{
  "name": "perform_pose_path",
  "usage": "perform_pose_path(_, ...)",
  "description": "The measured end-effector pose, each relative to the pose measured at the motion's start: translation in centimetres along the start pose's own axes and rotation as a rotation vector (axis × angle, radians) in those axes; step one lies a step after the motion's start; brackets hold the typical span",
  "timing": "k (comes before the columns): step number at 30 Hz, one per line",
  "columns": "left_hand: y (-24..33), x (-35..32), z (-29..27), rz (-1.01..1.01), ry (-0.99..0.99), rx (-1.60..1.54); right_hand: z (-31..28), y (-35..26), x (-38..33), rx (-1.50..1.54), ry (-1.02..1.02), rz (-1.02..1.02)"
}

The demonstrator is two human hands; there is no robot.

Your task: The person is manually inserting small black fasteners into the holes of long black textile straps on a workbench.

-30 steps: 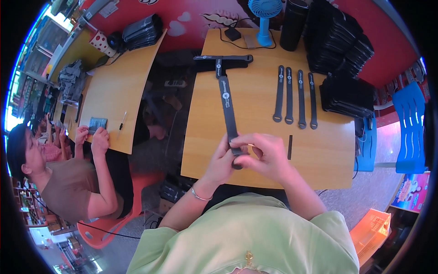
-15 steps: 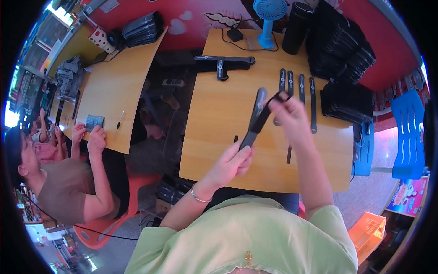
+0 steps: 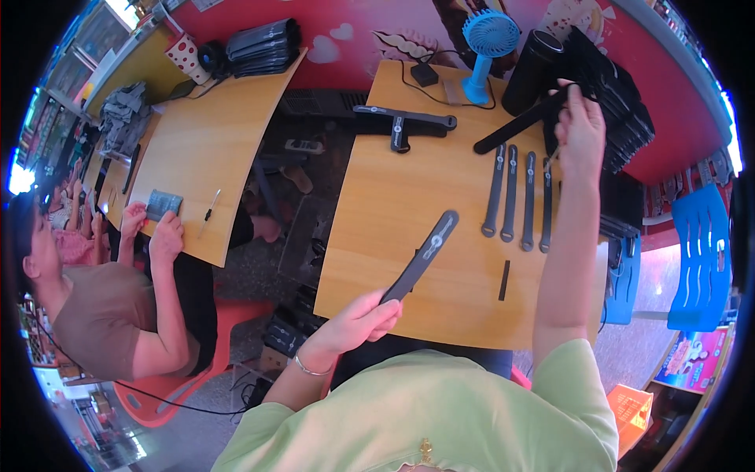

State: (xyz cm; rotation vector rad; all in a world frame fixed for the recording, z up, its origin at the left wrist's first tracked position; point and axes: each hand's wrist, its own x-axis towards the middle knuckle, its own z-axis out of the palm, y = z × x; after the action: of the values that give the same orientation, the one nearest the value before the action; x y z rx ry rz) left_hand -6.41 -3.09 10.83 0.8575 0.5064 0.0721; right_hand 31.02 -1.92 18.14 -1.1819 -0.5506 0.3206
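Note:
My left hand [image 3: 360,321] is closed round the lower end of a dark grey strap [image 3: 425,253] with a pale print, which points up and away over the table's near part. Reaching to the far right, my right hand [image 3: 580,124] pinches the end of a black strap [image 3: 519,127], whose rounded free end hangs out to the left. Below that strap, several grey printed straps [image 3: 511,193] lie side by side in a row, partly hidden by my right forearm. A short black strip [image 3: 504,280] rests nearer to me.
Crossed straps [image 3: 405,126] lie at the table's far left. Behind stand a blue fan [image 3: 489,47], a black cylinder [image 3: 533,75] and stacked black packages [image 3: 629,118]. Another person [image 3: 118,315] sits at the left-hand table [image 3: 200,130], holding a small blue-grey packet [image 3: 163,204].
My right hand has moved away to the far right with the black strap, which is now apart from the grey one. My left hand has shifted slightly nearer and left, still gripping the grey strap.

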Motion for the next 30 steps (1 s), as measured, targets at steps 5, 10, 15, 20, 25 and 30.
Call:
perform_pose_path(5, -0.9, 0.1, -1.6, 0.027, 0.162, -0.115, 1.0, 1.2, -2.2, -0.404, -0.214, -0.311)
perform_pose_path(10, 0.2, 1.9, -1.5, 0.197, 0.107, -0.235, 0.9, 4.7, -5.3, -0.819, -0.263, -0.444)
perform_pose_path(15, 0.0, 2.4, -2.0, 0.179, 0.062, -0.324, -1.6, 8.4, -8.8, -1.092, -0.575, -0.443)
perform_pose_path(20, -0.2, 2.4, -2.3, 0.222, 0.124, -0.406, -3.3, 9.6, -11.0, -1.200, -0.747, -0.371)
perform_pose_path(25, -0.3, 2.3, -2.3, 0.254, 0.137, -0.402, -3.5, 9.1, -11.2, -1.240, -0.770, -0.344)
perform_pose_path(30, -0.5, 2.6, -1.9, 0.331, 0.188, -0.418, -3.4, 9.6, -11.2, -1.251, -0.754, -0.401)
